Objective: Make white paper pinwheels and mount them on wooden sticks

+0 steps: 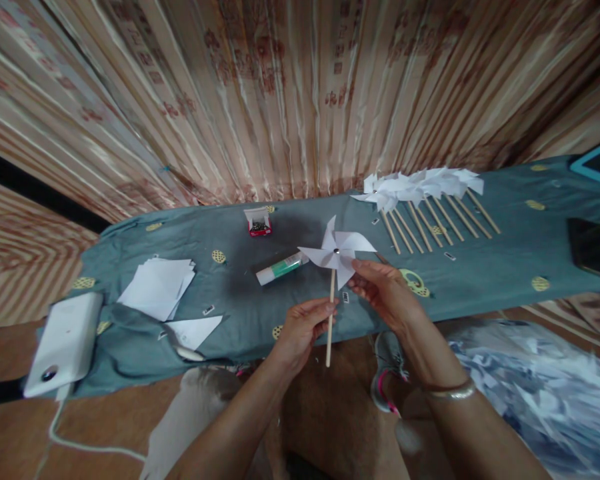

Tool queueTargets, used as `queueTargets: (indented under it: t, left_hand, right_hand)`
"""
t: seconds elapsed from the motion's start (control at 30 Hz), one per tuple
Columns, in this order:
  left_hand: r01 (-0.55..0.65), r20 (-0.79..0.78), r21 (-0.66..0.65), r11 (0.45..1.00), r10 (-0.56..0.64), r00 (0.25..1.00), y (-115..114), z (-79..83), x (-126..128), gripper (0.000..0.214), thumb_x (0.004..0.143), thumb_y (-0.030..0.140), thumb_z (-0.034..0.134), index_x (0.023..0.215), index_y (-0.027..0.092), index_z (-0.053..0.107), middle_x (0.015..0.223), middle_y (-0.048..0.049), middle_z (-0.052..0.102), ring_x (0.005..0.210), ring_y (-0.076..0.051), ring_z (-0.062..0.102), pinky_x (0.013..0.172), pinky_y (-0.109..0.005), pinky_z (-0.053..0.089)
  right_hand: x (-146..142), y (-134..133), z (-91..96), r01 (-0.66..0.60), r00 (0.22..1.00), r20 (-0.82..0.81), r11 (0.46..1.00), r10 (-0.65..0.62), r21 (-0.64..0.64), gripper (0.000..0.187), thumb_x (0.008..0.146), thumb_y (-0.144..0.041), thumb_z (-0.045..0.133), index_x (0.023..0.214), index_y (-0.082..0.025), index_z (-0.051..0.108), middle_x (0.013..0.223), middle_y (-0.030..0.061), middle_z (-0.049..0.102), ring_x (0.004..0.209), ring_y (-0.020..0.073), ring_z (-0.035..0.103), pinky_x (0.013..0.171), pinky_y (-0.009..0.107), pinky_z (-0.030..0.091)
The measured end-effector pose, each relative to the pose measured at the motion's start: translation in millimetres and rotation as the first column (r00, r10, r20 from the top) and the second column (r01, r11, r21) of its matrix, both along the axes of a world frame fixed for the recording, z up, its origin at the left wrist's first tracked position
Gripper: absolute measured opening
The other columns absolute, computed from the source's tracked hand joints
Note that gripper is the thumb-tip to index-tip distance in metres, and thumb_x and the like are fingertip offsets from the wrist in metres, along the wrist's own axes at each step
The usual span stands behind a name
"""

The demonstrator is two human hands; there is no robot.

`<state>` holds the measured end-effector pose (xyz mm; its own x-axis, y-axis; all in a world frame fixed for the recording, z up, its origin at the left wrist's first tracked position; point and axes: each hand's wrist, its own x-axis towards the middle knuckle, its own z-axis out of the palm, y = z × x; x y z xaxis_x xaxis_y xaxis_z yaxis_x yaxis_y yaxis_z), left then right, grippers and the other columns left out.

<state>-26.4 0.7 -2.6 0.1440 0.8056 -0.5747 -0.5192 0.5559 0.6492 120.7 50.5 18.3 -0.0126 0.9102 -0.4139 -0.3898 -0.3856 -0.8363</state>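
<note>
A white paper pinwheel [347, 244] on a wooden stick [330, 333] is held upright over the table's front edge. My left hand [305, 327] pinches the stick below the blades. With thumb and fingers, my right hand [380, 287] grips the edge of the lower right blade. A dark pin head shows at the pinwheel's centre. Just behind the blades, a green and white glue stick [283, 268] lies on the cloth. Farther back stands a small open red box [259, 228] with metal pins in it.
Several finished pinwheels [420, 190] lie in a row at the back right. White paper squares [157, 287], a folded paper triangle [195, 331] and a white device with a cable [67, 343] are on the left. A dark phone [595, 247] lies right; a curtain [280, 100] hangs behind.
</note>
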Motion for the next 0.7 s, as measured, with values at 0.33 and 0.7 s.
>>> queueTargets:
  t: [0.33, 0.7]
  left_hand:
    - [-0.001, 0.005, 0.001, 1.000, 0.001, 1.000, 0, 1.0, 0, 0.035, 0.047, 0.033, 0.087, 0.073, 0.013, 0.076, 0.062, -0.0016, 0.066, 0.057, -0.008, 0.054, 0.062, -0.022, 0.043]
    - [-0.011, 0.016, 0.008, 1.000, 0.011, 1.000, 1, -1.2, -3, 0.034, 0.049, 0.031, 0.088, 0.075, 0.013, 0.076, 0.063, -0.0022, 0.066, 0.060, -0.009, 0.056, 0.065, -0.023, 0.044]
  right_hand:
    - [-6, -4, 0.4, -0.032, 0.999, 0.026, 0.999, 0.032, 0.035, 0.030, 0.049, -0.039, 0.087, 0.059, -0.018, 0.070, 0.054, -0.0029, 0.062, 0.050, 0.0068, 0.054, 0.047, 0.018, 0.041]
    - [14, -2, -6.0, -0.037, 0.974, 0.225, 0.999, 0.028, 0.037, 0.040, 0.055, -0.056, 0.080, 0.068, -0.019, 0.074, 0.070, 0.0038, 0.072, 0.054, 0.0102, 0.055, 0.049, 0.022, 0.041]
